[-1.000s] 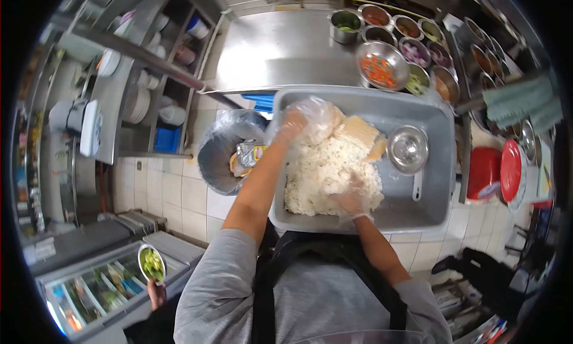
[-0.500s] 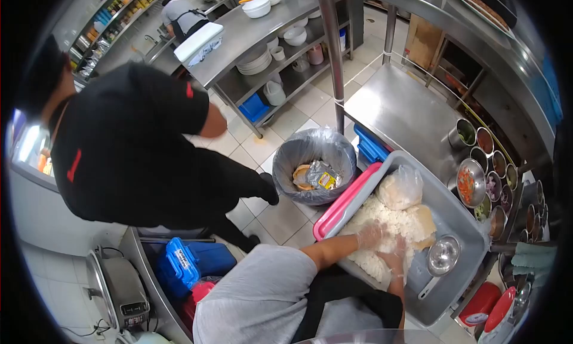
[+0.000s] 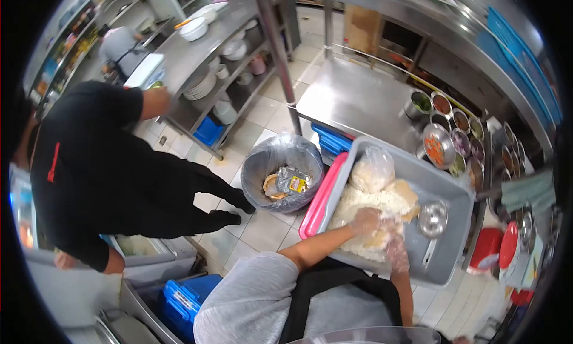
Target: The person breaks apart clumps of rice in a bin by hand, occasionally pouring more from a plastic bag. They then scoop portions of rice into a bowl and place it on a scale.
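Right of the frame's centre, I saw white crumbs (image 3: 369,199) in a grey tub (image 3: 449,257), lying up-frame of the left hand (image 3: 365,221), nearer their middle than the right hand (image 3: 398,252); whether either gripped any, I couldn't tell.

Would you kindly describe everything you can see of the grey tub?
The grey tub is rectangular, open-topped and seemingly plastic, with rounded corners. It sits slantwise in view beside a pink rim, its support hidden. Inside are crumbly white food, a clear bag and a shiny metal bowl; the left hand and right hand reach in at the food.
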A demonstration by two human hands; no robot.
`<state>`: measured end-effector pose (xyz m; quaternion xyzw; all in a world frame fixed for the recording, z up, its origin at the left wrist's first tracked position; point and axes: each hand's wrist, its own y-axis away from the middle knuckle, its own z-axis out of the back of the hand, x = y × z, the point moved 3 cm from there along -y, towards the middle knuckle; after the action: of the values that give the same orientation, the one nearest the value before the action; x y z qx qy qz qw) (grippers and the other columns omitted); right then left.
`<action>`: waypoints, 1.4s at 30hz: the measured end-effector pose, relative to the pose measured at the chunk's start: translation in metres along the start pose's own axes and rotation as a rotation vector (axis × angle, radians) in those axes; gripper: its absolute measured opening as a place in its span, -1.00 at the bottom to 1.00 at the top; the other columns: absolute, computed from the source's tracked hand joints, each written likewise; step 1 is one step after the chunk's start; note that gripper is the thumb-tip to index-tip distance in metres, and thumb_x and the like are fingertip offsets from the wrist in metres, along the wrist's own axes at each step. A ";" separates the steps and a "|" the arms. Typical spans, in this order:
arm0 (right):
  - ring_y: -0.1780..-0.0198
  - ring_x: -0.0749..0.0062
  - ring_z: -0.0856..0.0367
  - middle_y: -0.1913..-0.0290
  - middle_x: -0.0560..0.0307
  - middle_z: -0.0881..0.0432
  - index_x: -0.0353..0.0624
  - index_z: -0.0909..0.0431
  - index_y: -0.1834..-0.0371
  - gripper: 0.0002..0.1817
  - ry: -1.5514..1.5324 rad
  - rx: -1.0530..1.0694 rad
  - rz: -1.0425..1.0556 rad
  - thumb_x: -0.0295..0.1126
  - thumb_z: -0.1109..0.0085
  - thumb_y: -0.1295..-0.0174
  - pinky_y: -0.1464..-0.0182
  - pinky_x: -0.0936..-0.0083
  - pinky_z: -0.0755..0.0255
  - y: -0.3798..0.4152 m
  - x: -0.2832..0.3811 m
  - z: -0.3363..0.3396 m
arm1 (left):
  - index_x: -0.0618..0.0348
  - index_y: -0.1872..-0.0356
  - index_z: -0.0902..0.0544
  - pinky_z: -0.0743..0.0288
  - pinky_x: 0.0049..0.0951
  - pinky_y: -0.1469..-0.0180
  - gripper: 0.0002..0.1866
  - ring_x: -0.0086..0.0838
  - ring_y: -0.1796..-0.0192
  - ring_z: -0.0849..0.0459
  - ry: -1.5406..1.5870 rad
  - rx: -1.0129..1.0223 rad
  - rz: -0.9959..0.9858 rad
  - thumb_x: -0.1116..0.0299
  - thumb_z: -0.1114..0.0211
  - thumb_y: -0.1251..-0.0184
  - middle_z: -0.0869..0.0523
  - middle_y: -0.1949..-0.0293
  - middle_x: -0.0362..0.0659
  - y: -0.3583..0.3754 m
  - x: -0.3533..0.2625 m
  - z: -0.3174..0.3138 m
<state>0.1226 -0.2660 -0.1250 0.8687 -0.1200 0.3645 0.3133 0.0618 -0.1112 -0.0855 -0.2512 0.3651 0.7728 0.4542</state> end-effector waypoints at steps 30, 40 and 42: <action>0.06 0.43 -0.46 0.03 0.07 -0.48 -0.37 -0.34 -0.06 -0.44 0.103 -0.235 0.169 -0.21 -0.18 -0.06 -0.01 0.49 -0.32 -0.027 0.002 -0.046 | 0.25 0.07 -0.37 -0.40 -0.20 0.13 -0.44 -0.04 0.21 -0.53 0.183 -0.127 -0.186 0.34 -0.36 0.16 -0.58 0.39 0.08 -0.021 0.040 -0.039; -0.11 0.42 -0.28 -0.27 0.10 -0.04 -0.10 0.02 -0.29 -0.24 -0.457 -0.254 -0.102 0.00 -0.07 -0.13 0.02 0.44 -0.37 0.000 0.028 -0.049 | 0.15 -0.30 0.05 -0.11 -0.19 -0.23 -0.03 0.15 -0.19 -0.22 0.103 0.031 -0.353 0.18 -0.36 0.12 -0.30 -0.09 0.32 0.002 0.003 -0.024; 0.00 0.47 -0.35 0.04 0.24 -0.40 -0.12 -0.13 -0.20 -0.41 -0.394 -0.188 0.092 -0.10 -0.04 -0.18 0.04 0.45 -0.34 -0.020 -0.006 -0.022 | 0.16 -0.31 0.09 -0.03 -0.17 -0.27 -0.09 0.21 -0.22 -0.13 0.009 0.129 -0.294 0.20 -0.29 0.01 -0.23 -0.12 0.36 0.004 0.008 -0.042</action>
<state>0.1149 -0.2369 -0.1261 0.8838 -0.2519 0.1888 0.3462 0.0568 -0.1415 -0.1153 -0.2756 0.3752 0.6721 0.5758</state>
